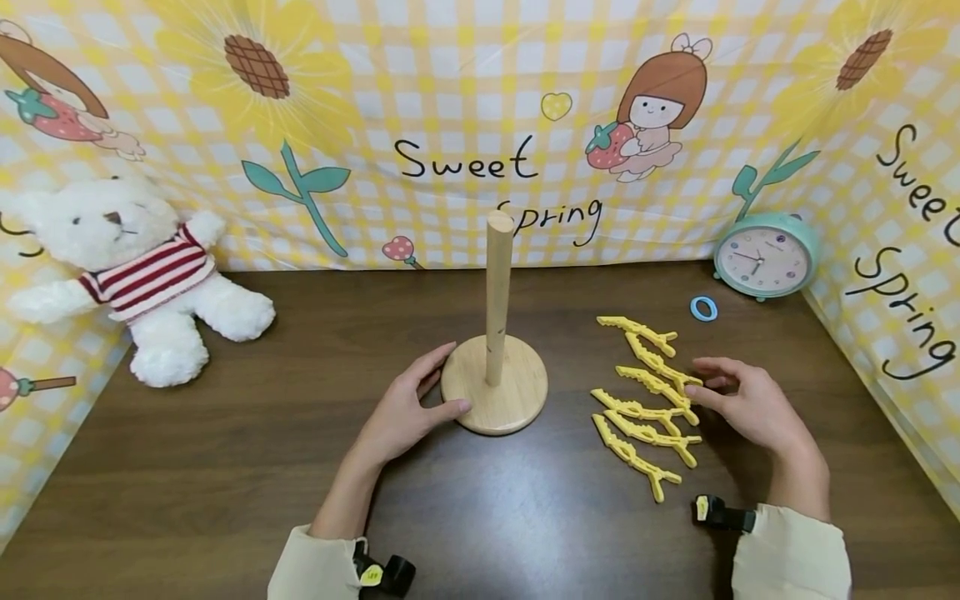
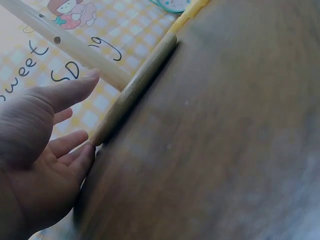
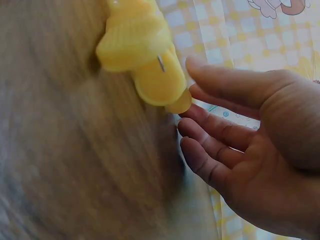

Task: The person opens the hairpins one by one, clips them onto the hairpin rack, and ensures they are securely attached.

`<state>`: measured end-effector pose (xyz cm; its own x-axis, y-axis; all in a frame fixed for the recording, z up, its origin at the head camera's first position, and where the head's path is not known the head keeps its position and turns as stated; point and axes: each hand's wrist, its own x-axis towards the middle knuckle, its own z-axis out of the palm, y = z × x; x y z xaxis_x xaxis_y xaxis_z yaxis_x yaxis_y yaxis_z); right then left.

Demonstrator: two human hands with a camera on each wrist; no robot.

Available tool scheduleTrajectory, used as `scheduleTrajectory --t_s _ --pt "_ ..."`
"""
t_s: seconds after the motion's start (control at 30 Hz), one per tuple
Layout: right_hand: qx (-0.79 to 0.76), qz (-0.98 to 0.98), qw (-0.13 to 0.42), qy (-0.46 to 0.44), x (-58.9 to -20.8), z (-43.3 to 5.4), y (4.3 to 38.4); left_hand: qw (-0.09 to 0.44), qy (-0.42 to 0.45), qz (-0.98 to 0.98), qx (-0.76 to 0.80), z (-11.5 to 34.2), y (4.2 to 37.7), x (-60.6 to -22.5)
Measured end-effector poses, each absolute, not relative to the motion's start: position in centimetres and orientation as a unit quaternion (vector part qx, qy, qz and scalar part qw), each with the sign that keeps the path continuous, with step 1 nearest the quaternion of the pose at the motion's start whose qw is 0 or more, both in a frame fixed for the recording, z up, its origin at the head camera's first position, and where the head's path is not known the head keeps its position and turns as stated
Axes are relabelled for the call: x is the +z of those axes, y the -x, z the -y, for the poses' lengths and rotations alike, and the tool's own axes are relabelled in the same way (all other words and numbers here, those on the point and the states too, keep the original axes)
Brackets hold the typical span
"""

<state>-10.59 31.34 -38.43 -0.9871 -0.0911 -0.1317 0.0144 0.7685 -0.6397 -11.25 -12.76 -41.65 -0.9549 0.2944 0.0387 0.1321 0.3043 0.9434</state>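
A wooden stand with a round base (image 1: 517, 400) and an upright post (image 1: 498, 292) is at the middle of the table. My left hand (image 1: 408, 408) is at the base's left side, fingers spread and thumb over the rim; in the left wrist view the fingertips meet the base's edge (image 2: 135, 90). To the right of the stand lie several yellow alligator hair clips (image 1: 637, 412), loosely in a column. My right hand (image 1: 753, 408) is beside their right ends, fingers loosely bent. In the right wrist view its thumb and fingers are apart, close to the clip ends (image 3: 160, 80).
A blue ring (image 1: 703, 298) lies behind the clips. A mint alarm clock (image 1: 765, 254) stands at the back right corner. On the left sits a white teddy bear (image 1: 150, 250) in a striped shirt. Yellow checked cloth (image 1: 450, 83) walls the back and sides.
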Motion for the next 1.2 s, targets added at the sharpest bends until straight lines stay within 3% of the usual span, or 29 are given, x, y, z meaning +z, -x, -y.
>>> scheduleTrajectory --t_s 0.4,1.2 --pt "-0.311 -0.948 0.061 0.005 -38.56 -31.32 10.99 0.076 -0.128 -0.844 0.515 12.52 11.02 -41.40" --pt "-0.288 -0.954 0.078 -0.017 -38.74 -31.39 11.39 0.077 -0.124 -0.864 0.482 12.53 11.09 -41.38"
